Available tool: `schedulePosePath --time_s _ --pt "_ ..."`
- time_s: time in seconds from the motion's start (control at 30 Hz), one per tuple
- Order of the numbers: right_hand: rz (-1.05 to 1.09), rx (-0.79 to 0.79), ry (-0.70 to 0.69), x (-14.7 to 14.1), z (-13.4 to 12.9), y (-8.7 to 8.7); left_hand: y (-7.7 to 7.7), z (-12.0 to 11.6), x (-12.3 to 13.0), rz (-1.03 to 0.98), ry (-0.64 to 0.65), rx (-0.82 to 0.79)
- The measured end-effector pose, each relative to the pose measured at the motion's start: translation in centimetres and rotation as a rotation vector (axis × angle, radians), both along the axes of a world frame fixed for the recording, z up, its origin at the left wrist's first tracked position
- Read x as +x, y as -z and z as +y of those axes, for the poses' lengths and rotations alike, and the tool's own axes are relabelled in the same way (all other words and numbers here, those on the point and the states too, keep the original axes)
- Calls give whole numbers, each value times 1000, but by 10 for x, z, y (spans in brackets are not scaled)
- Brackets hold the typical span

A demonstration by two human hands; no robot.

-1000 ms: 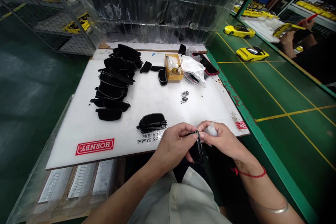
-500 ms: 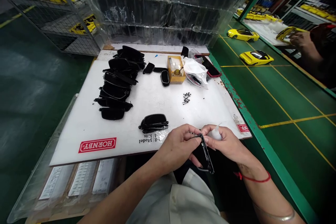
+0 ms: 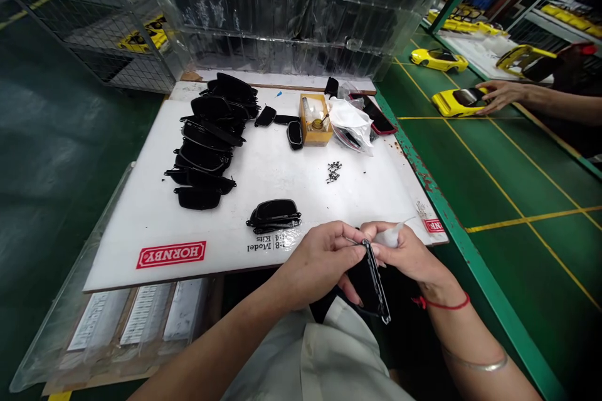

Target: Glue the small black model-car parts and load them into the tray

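Hands at the near edge of a white board [image 3: 155, 225], printed with a red "HORNBY" label. Left hand [image 3: 320, 260] is closed on a glossy black plastic part [image 3: 369, 285], flat and elongated, held edge-on and tilted, just off the board's near edge above the lap. Right hand [image 3: 407, 257] is curled around a small translucent white squeeze bottle [image 3: 390, 237], its thin nozzle pointing right; the fingertips are pressed against the upper end of the part. A red string is seen at the right wrist, a thin metal bangle further up the forearm.

On the board: 1 black curved moulded piece [image 3: 274, 215] just beyond the left hand; a stacked row of similar shiny black shells [image 3: 209, 141] at the left; a scatter of small dark screws [image 3: 333, 172] at the centre; a tan cardboard box [image 3: 315, 113] beside a crumpled white plastic bag [image 3: 350, 122] at the far edge. Clear ribbed plastic sheeting [image 3: 291, 12] is hung behind.

To the right, on a green surface, a yellow model car [image 3: 458, 101] is touched by another person's hand [image 3: 501, 94].
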State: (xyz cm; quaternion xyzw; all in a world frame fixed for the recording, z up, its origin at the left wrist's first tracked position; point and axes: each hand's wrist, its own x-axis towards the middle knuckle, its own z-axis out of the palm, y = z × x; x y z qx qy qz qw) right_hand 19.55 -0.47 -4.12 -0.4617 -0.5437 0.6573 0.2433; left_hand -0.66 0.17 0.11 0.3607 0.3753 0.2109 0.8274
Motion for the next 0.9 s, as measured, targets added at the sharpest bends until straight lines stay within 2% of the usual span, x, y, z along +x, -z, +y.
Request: schedulePosePath --time_s 0.27,0.53,0.67,0.77,0.9 --pt "-3 -7 10 -1 0 -1 2 0 -1 35 24 50" --pt "-94 -7 74 -9 -2 -7 9 1 0 96 -62 98" --pt "-141 24 192 -14 -5 -16 16 3 4 145 -172 97" --pt "-198 115 261 -12 -11 -24 22 5 7 182 -242 96" --pt "-373 227 462 -7 -25 -39 31 7 10 167 -303 99"
